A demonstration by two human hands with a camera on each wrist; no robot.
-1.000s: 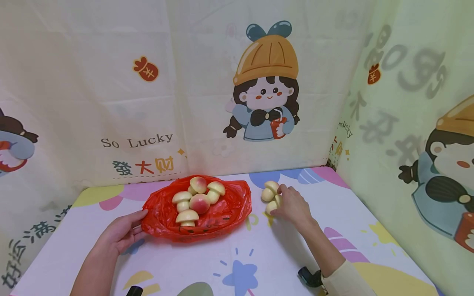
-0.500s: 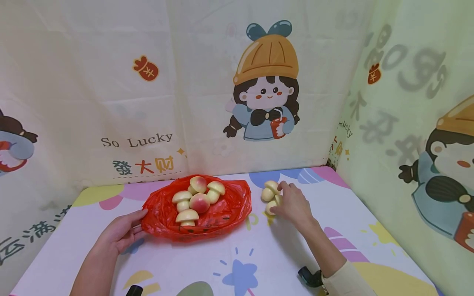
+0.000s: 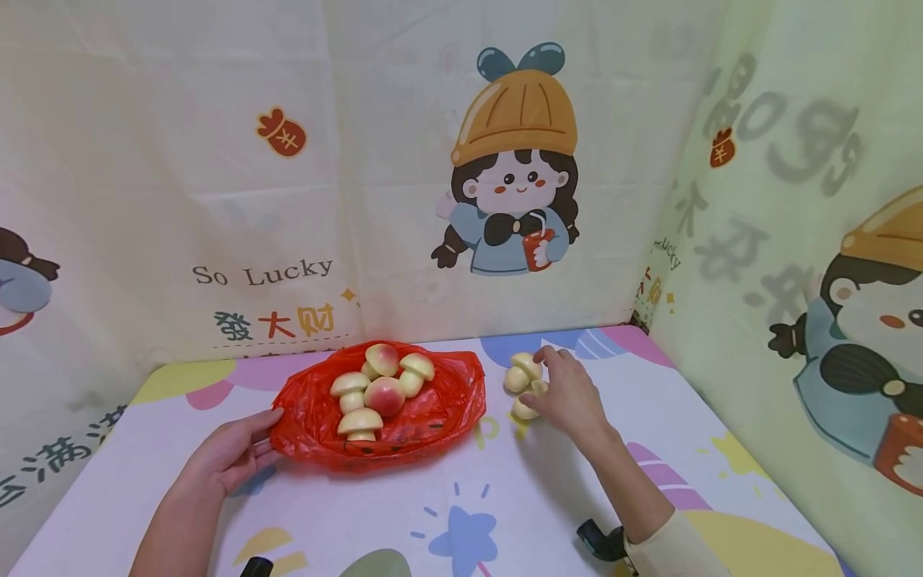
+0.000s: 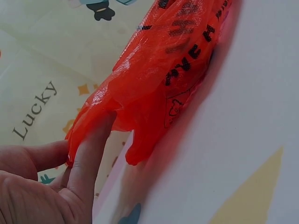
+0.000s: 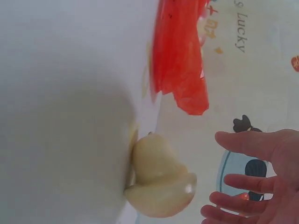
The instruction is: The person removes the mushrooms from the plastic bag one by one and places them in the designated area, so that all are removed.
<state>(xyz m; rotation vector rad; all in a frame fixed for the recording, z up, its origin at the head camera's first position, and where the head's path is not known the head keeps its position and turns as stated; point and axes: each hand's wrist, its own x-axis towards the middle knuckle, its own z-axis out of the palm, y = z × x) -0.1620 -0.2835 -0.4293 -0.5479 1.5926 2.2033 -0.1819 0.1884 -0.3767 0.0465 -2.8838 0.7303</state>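
A red plastic bag (image 3: 440, 449) lies spread out, its mouth facing up. In it sit several mushroom-shaped pieces (image 3: 360, 423), some with pink on their caps. My left hand (image 3: 229, 455) pinches the bag's left edge; in the left wrist view the red film (image 4: 154, 70) passes between thumb and fingers. Right of the bag, two cream mushroom-shaped pieces (image 3: 522, 371) lie close together on the table. My right hand (image 3: 573, 401) hovers over the nearer one, partly covering it in the head view. In the right wrist view its fingers are extended, apart from the mushroom-shaped piece (image 5: 161, 177).
The table (image 3: 404, 513) wears a white cover with coloured prints. Printed cloth walls (image 3: 389, 160) rise at the back and sides. A black device (image 3: 602, 541) sits at the right wrist, and another dark piece (image 3: 257, 566) shows by the left arm.
The right hand's fingers have spread a little and lifted slightly from the nearer mushroom-shaped piece. The head view has shifted slightly. The left hand keeps its hold on the bag.
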